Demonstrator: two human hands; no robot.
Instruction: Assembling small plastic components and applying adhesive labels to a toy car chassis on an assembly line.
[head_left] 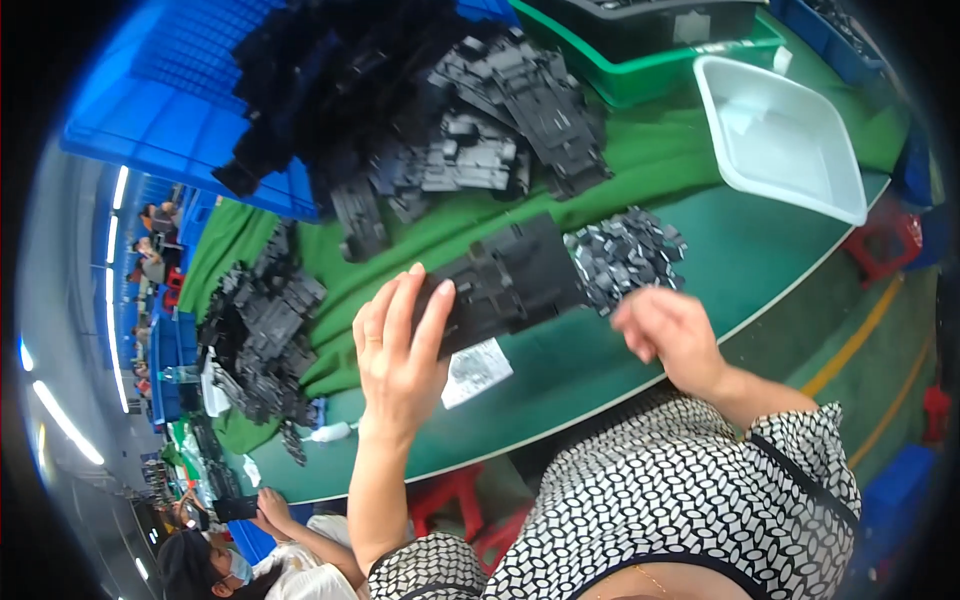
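A flat black molded plastic panel (pixel 510 275) with raised ribs lies tilted over the green table in front of me. My left hand (pixel 400 340) grips its left end, the fingers over the top face and the thumb toward the near edge. Just beyond the panel's right end is a heap of small dark grey pieces (pixel 628 255). My right hand (pixel 668 335) is at the near side of that heap, its fingers curled together and a little blurred. Whatever they pinch, if anything, is hidden. A white printed slip (pixel 477 372) lies partly under the panel.
Similar black parts form a big pile (pixel 470 110) at the back and a smaller pile (pixel 262 335) at left. A white tray (pixel 785 145) and a green bin (pixel 640 75) stand at far right. A blue crate (pixel 165 90) is far left. A co-worker (pixel 225 570) sits lower left.
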